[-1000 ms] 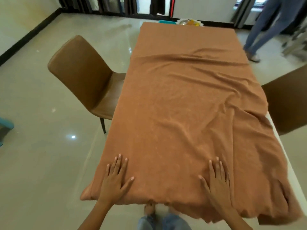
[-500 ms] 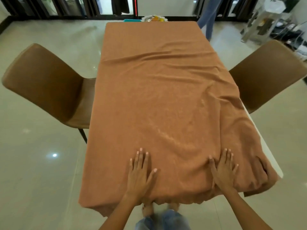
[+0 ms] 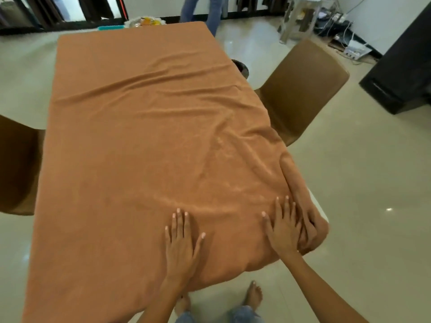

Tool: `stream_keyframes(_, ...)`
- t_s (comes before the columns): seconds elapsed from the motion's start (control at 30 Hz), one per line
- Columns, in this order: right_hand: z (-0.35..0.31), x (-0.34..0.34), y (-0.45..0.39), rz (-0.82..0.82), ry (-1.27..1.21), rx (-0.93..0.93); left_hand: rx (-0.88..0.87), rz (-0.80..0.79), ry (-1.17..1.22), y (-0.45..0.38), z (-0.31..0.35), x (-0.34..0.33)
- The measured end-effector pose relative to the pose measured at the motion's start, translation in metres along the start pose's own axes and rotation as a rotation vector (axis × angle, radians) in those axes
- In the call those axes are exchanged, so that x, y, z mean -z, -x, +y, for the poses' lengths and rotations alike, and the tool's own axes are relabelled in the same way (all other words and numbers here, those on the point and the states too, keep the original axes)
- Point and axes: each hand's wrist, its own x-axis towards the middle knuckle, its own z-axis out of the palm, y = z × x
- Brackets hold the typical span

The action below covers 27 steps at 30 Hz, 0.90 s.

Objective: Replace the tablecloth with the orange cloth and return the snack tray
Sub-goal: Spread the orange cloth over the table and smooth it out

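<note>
Orange cloth (image 3: 144,145): spread flat over the table, covers nearly the whole top, edges hang over near and left sides. Long wrinkles run across far half; bunched folds at near right corner, w/ a strip of white table (image 3: 318,207) edge bare there. Snack tray (image 3: 145,21): beyond far end of table, mostly hidden, yellow-orange contents showing.

Soft daylight, slight blur, fisheye edges

Brown chair (image 3: 300,89) to my right, another chair (image 3: 17,169) left, black cabinet (image 3: 403,66), someone's jeaned legs (image 3: 203,10) beyond, tangled cables (image 3: 342,31).
</note>
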Motion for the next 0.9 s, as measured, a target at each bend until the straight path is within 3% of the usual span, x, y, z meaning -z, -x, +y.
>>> stream_keyframes(0.2,0.067,0.007,-0.016,0.003,-0.033,-0.019,-0.163,-0.101,-0.095,-0.042,0.087,-0.043)
stream_keyframes(0.37,0.108,0.033,-0.046,-0.012,-0.121,-0.270,-0.119,-0.112,-0.189,-0.045,0.121,-0.072)
stream_keyframes(0.57,0.098,0.026,-0.048,-0.164,0.041,0.250,-0.132,-0.070,-0.157,-0.038,0.123,-0.075)
stream_keyframes(0.77,0.103,0.020,-0.043,-0.135,0.052,0.270,-0.133,-0.050,-0.163,-0.033,0.124,-0.077)
stream_keyframes(0.9,0.085,0.021,-0.045,-0.141,0.036,0.181,-0.110,-0.063,-0.175,-0.034,0.126,-0.079)
